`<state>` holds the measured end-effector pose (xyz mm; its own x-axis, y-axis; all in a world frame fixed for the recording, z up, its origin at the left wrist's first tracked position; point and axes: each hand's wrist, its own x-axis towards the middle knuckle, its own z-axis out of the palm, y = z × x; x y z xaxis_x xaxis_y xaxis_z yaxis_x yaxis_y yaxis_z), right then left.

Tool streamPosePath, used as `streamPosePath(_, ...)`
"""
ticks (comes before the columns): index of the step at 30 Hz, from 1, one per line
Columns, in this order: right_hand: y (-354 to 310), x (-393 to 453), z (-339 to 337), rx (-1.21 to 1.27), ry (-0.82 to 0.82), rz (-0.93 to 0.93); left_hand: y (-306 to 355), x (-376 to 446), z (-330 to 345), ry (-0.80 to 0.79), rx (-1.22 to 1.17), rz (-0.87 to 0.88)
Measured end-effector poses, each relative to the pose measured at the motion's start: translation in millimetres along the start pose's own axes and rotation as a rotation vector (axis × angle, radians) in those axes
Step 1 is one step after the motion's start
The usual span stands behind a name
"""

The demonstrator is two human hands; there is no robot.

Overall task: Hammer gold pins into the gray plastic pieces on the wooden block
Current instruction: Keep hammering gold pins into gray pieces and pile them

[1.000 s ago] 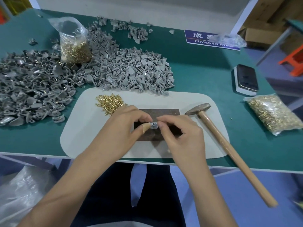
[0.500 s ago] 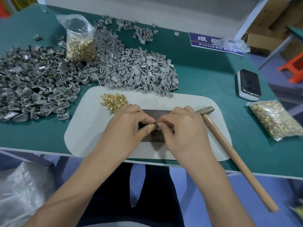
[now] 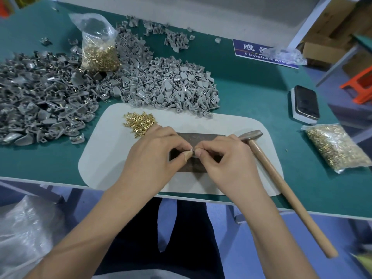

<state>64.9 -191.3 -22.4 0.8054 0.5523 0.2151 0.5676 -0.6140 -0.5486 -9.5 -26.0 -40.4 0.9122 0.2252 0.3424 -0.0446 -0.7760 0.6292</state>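
Here, left hand and right hand pinch 1 gray piece over the wooden block.

Both forearms reach in from the near edge of the table and converge toward its middle. The left hand is knuckles up, fingers curled, its thumb wrapped in tan tape and pointing right. The right hand mirrors it, fingers curled under, thumb tip meeting the left thumb. Whatever they pinch between the tips is too small to tell.
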Motion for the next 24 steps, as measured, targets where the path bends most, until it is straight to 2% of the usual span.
streamPosePath(8,-6.6,9.1,-8.1,-0.159,-0.092,-0.002,-2.7,1.5,-0.9,-0.021,0.053,0.018)
streamPosePath(13,-7.7,8.5,-13.3,-0.123,-0.099,0.017,-1.8,2.0,0.2,-0.019,0.081,0.041)
streamPosePath(19,-21.6,16.1,-12.8,-0.416,-0.121,-0.09,-2.9,3.1,0.3,-0.005,0.129,0.073)
streamPosePath(24,-15.1,10.6,-14.5,-0.302,-0.103,-0.04,-2.4,1.7,0.7,0.007,0.131,0.066)
